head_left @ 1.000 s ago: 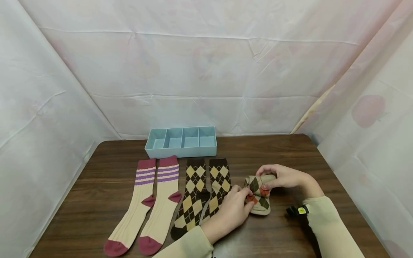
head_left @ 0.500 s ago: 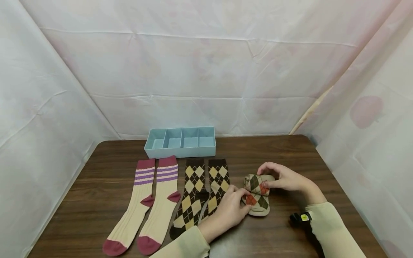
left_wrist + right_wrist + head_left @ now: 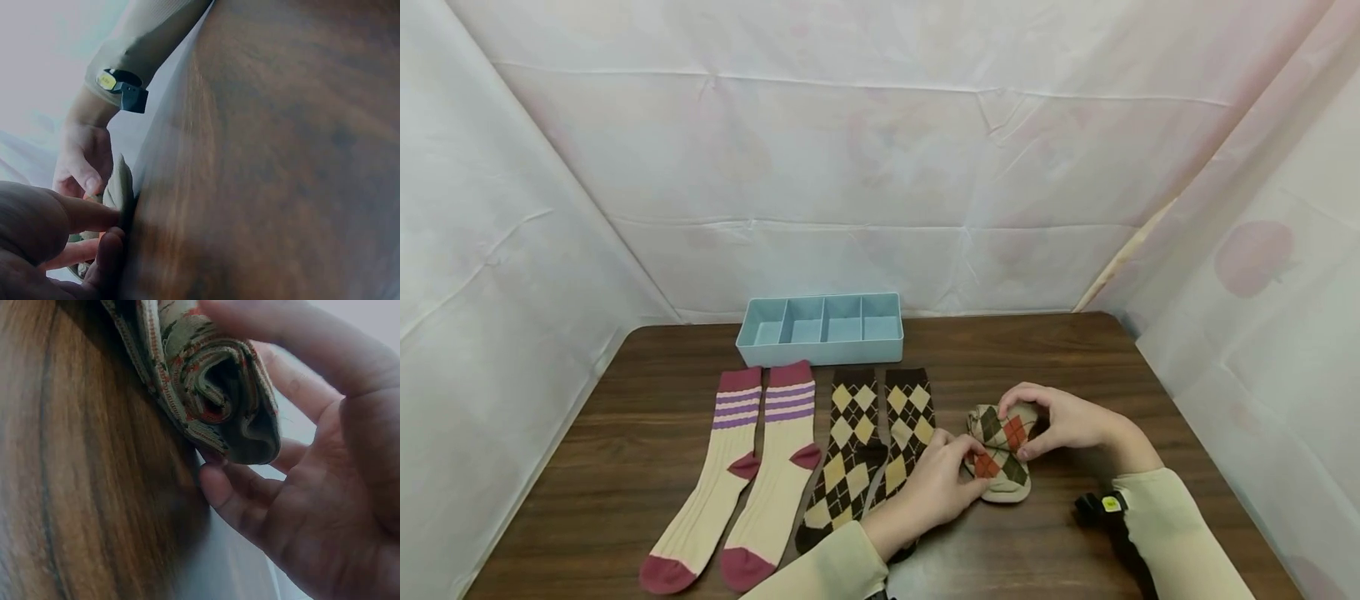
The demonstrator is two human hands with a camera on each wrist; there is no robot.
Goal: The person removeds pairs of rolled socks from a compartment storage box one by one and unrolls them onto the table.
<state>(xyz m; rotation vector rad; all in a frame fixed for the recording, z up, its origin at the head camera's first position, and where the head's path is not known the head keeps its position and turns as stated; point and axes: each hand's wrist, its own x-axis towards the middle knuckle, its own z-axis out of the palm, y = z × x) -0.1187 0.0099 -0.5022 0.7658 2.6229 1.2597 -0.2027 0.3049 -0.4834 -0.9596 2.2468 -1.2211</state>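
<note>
A pair of beige argyle socks (image 3: 1013,473) with green and orange diamonds lies on the table at the right, partly rolled up. My left hand (image 3: 931,485) pinches its left edge between thumb and fingers, seen also in the left wrist view on the beige fabric (image 3: 121,181). From the right, my right hand (image 3: 1063,423) holds the rolled part, fingers curved over the far side and thumb at the near right. The right wrist view shows the spiral end of the roll (image 3: 251,381) within that hand's fingers. Part of the socks is hidden by both hands.
Brown-and-yellow argyle socks (image 3: 854,433) lie flat left of the roll, one partly under the left forearm. Cream socks (image 3: 700,517) with maroon toes lie farther left. A blue tray (image 3: 820,353) with several compartments stands behind on the wooden table (image 3: 1000,350).
My right fingers have spread and shifted over the top of the roll, and the thumb has moved down to its right side. My left hand has barely moved.
</note>
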